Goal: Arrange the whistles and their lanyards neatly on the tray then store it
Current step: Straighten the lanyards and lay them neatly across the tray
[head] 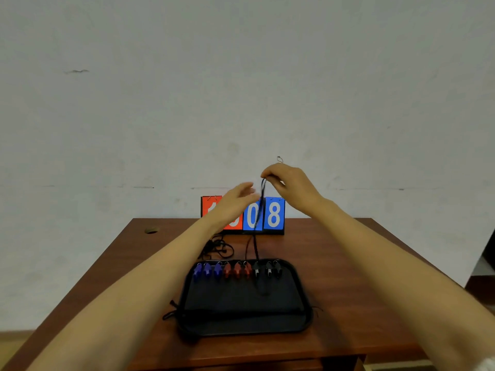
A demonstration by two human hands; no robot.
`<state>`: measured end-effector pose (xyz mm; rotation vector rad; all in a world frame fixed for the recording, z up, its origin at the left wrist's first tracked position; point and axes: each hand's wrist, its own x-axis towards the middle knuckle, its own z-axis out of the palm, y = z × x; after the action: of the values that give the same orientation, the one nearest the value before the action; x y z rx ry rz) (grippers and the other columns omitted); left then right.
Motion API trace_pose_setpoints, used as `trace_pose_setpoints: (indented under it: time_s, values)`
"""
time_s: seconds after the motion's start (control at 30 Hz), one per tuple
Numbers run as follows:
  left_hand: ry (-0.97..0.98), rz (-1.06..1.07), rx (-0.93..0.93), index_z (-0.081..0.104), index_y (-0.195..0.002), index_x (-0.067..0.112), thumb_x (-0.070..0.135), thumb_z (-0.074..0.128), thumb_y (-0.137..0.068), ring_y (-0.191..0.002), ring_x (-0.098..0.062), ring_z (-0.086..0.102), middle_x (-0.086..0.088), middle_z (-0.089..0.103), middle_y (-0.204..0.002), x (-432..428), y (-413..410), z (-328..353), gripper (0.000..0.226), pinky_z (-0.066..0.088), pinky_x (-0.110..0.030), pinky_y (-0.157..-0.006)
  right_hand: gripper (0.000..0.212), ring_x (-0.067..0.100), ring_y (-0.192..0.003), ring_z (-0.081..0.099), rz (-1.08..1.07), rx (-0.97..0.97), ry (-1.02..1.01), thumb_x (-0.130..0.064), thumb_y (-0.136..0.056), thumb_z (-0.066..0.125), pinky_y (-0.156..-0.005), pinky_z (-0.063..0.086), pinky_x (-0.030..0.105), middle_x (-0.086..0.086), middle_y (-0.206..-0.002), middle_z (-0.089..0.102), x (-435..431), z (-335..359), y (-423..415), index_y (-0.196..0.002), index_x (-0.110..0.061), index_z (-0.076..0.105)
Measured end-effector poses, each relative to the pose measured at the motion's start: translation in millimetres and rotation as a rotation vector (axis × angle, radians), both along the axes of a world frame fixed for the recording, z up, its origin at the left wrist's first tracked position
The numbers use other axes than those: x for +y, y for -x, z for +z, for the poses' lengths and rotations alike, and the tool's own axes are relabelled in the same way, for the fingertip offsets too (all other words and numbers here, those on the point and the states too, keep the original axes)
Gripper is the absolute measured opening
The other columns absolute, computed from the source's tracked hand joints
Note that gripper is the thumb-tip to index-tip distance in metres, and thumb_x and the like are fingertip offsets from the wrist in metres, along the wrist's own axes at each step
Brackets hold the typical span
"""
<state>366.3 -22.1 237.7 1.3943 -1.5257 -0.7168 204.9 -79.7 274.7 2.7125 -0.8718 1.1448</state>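
Head camera looked down on a black tray [241, 301] on a wooden table [348, 263]. Three blue whistles [207, 271], three red whistles [237, 270] and three black whistles [268, 271] lay in one row along its far edge. Behind it lay a tangle of black cords [218, 247]. Above, the right hand [290, 187] pinched one lanyard [257, 220] that ran down to a black whistle. The left hand [235, 203], fingers straight and blurred, hung just beside the lanyard, before a four-card scoreboard [273, 215].
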Motion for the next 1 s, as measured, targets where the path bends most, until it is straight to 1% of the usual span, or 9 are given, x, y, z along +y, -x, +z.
trace_pose_setpoints:
  time_s: [0.1, 0.17, 0.23, 0.3, 0.43, 0.6, 0.73, 0.9, 1.0]
  values:
    - [0.017, -0.102, 0.243, 0.048, -0.125, 0.015, 0.033, 0.049, -0.096, -0.092, -0.013, 0.063, 0.003, 0.065, -0.093, -1.4, 19.4, 8.5, 0.034, 0.047, -0.034, -0.093, 0.023, 0.019, -0.099, 0.063, 0.017, 0.013, 0.064, -0.008, -0.098, 0.046, -0.083, 0.042, 0.017, 0.005, -0.112, 0.067, -1.6, -0.4, -3.5, -0.112, -0.007, 0.064]
    - [0.056, -0.122, 0.258, 0.055, -0.107, 0.012, 0.025, 0.042, -0.1, -0.064, -0.012, 0.057, 0.002, 0.053, -0.069, -5.0, 23.6, 6.4, 0.019, 0.052, -0.033, -0.075, 0.026, 0.021, -0.101, 0.065, -0.018, 0.009, 0.13, -0.004, -0.097, 0.046, -0.085, 0.046, 0.022, 0.006, -0.116, 0.067, -5.1, -0.6, -0.4, -0.116, -0.007, 0.063]
    - [0.088, -0.046, 0.189, 0.056, -0.093, 0.014, 0.022, 0.037, -0.101, -0.054, -0.011, 0.041, 0.001, 0.039, -0.062, -6.9, 21.5, 3.4, 0.023, 0.043, -0.025, -0.055, 0.026, 0.027, -0.1, 0.066, -0.084, 0.039, 0.21, -0.001, -0.094, 0.05, -0.083, 0.051, 0.031, 0.009, -0.117, 0.067, -10.5, -1.7, 6.5, -0.116, -0.005, 0.063]
    - [0.107, 0.02, 0.105, 0.056, -0.085, 0.021, 0.025, 0.035, -0.101, -0.06, -0.015, 0.043, -0.002, 0.043, -0.063, -7.9, 15.9, -0.2, 0.027, 0.04, -0.026, -0.054, 0.026, 0.033, -0.09, 0.068, -0.137, 0.1, 0.245, 0.003, -0.089, 0.056, -0.073, 0.055, 0.037, 0.012, -0.114, 0.067, -17.5, -6.3, 15.4, -0.113, -0.003, 0.064]
    - [0.112, 0.048, -0.035, 0.055, -0.082, 0.027, 0.032, 0.04, -0.1, -0.083, -0.019, 0.067, -0.009, 0.068, -0.092, -5.5, 6.7, -4.8, 0.024, 0.055, -0.037, -0.08, 0.026, 0.034, -0.081, 0.066, -0.233, 0.149, 0.193, -0.004, -0.092, 0.056, -0.066, 0.054, 0.038, 0.011, -0.113, 0.066, -25.0, -18.7, 30.5, -0.118, -0.008, 0.06]
    - [0.087, 0.046, -0.219, 0.06, -0.091, 0.022, 0.033, 0.039, -0.1, -0.072, -0.015, 0.059, -0.004, 0.064, -0.082, -3.0, -9.7, -12.4, 0.026, 0.052, -0.031, -0.072, 0.025, 0.031, -0.074, 0.061, -0.302, 0.103, 0.058, -0.025, -0.099, 0.047, -0.064, 0.048, 0.037, 0.012, -0.089, 0.067, -21.6, -26.2, 33.8, -0.107, -0.004, 0.058]
    - [0.013, 0.075, -0.379, 0.064, -0.095, 0.013, 0.026, 0.038, -0.101, -0.064, -0.01, 0.046, 0.004, 0.051, -0.07, -0.2, -31.6, -29.6, 0.03, 0.035, -0.019, -0.058, 0.026, 0.024, -0.062, 0.049, -0.363, 0.082, -0.081, -0.024, -0.099, 0.048, -0.055, 0.033, 0.03, 0.006, -0.069, 0.054, -30.4, -45.2, 47.2, -0.094, 0.0, 0.057]
    - [-0.112, 0.149, -0.463, 0.057, -0.076, 0.017, 0.024, 0.042, -0.1, -0.06, -0.011, 0.045, 0.003, 0.051, -0.068, 4.6, -63.9, -60.7, 0.029, 0.032, -0.02, -0.055, 0.019, 0.031, -0.072, 0.055, -0.37, -0.004, -0.33, -0.013, -0.1, 0.043, -0.062, 0.04, 0.034, 0.013, -0.082, 0.061, -41.1, -80.6, 64.2, -0.097, 0.001, 0.057]
    - [-0.208, 0.202, -0.521, 0.064, -0.097, 0.014, 0.023, 0.041, -0.1, -0.069, -0.011, 0.051, 0.0, 0.058, -0.08, 11.1, -81.6, -88.8, 0.024, 0.036, -0.021, -0.06, 0.018, 0.026, -0.073, 0.051, -0.346, -0.036, -0.454, -0.012, -0.099, 0.041, -0.063, 0.036, 0.032, 0.011, -0.085, 0.061, -41.2, -107.5, 73.1, -0.096, -0.003, 0.056]
